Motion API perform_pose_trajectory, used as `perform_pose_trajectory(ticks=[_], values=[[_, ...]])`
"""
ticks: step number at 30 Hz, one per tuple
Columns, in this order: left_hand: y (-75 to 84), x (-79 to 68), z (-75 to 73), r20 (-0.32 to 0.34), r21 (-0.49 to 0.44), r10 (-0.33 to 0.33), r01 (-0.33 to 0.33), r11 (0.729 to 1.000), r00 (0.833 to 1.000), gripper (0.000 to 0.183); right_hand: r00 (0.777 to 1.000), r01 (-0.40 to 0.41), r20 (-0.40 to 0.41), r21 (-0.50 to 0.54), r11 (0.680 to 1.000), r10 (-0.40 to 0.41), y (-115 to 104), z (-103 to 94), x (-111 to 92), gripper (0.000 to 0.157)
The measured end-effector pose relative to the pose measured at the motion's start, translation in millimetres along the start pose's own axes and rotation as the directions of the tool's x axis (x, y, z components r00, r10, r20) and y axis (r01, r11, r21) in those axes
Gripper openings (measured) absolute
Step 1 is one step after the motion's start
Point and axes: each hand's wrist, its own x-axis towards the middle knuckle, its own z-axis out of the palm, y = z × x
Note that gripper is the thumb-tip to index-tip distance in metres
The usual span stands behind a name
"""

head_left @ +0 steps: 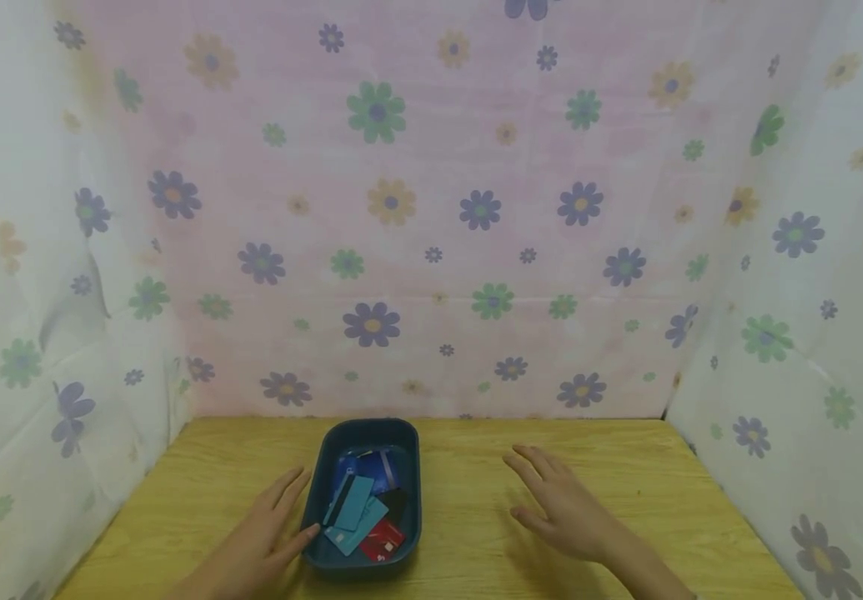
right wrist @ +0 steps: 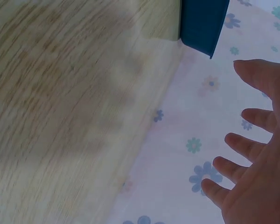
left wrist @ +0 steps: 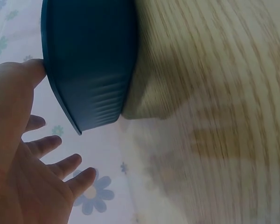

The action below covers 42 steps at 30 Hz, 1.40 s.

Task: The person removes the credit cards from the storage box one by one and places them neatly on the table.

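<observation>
A dark blue plastic bin (head_left: 414,500) stands on the wooden table, left of the middle. Inside it lie several cards: two light blue ones, the upper a light blue card (head_left: 354,500) with a dark stripe, a red card (head_left: 382,540), and darker blue pieces beneath. My left hand (head_left: 266,525) is at the bin's left side, fingers extended, with the thumb at the rim; in the left wrist view the thumb tip meets the edge of the bin (left wrist: 91,56). To the right of the bin, my right hand (head_left: 562,508) hovers above the table, fingers spread and holding nothing.
The wooden table (head_left: 469,467) reaches back to a pink-white cloth (head_left: 431,167) printed with flowers. Similar cloth walls, a left one (head_left: 41,292) and a right one (head_left: 799,333), close in both sides.
</observation>
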Motion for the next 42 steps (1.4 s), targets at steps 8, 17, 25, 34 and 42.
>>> perform_pose_trajectory(ticks=[8,17,25,34,42], values=[[4.0,-2.4,0.3,0.011,-0.006,0.001,-0.001,1.0,1.0,0.073,1.0,0.0,0.017,0.049,0.999,-0.001,-12.0,4.7,5.1,0.066],[8.1,-2.0,-0.3,0.111,-0.047,-0.056,0.061,0.997,0.992,0.087,0.998,-0.007,0.064,0.124,0.992,-0.001,-24.4,13.0,16.2,0.068],[9.7,-5.4,5.9,0.103,-0.048,-0.029,0.034,0.998,0.994,0.093,0.994,-0.027,0.108,0.229,0.973,0.002,-36.6,22.8,25.8,0.071],[8.8,-5.1,14.9,0.123,-0.037,-0.022,0.027,0.999,0.992,0.102,0.993,-0.002,0.113,0.239,0.971,-0.025,-49.1,26.6,35.4,0.07],[7.2,-5.1,26.5,0.119,0.011,-0.013,0.012,1.0,0.993,0.104,0.993,0.002,0.116,0.243,0.97,-0.031,-60.3,28.7,42.8,0.067]])
